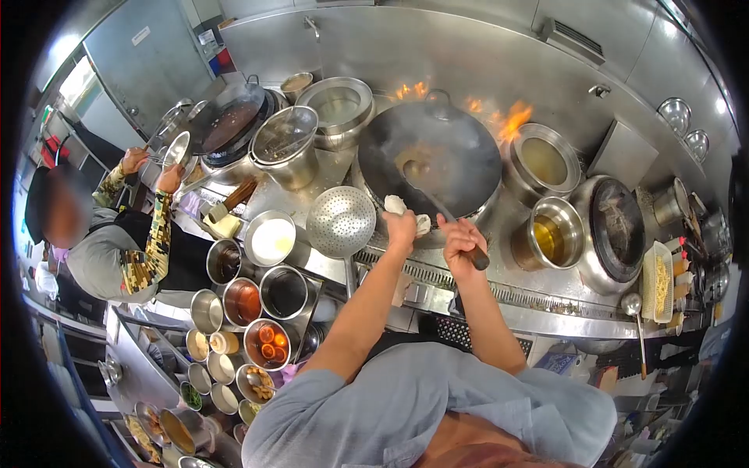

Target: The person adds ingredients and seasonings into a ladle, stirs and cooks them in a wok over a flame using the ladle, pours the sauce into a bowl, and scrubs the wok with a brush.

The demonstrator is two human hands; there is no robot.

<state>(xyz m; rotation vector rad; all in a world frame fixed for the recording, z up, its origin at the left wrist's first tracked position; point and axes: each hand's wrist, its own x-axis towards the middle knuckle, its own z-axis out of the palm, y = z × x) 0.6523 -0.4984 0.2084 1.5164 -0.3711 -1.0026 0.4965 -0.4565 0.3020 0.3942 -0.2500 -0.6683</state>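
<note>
A large dark wok (382, 152) sits on the stove, with steam and flames around its far rim. Near the wok's front edge, my left hand (402, 228) is closed on a white cloth (395, 205). My right hand (463, 243) is wrapped round the dark handle of a ladle (433, 199). The ladle's bowl rests inside the wok, where a little brownish liquid shows at the bottom. Just left of the wok lies a perforated strainer (341, 221).
A co-worker (117, 249) at the left holds a metal bowl (178, 148) near another wok (234, 125). Pots of sauces (243, 302) crowd the lower left. An oil pot (552, 234) and a second wok (614, 234) stand right. Flames (515, 121) rise behind.
</note>
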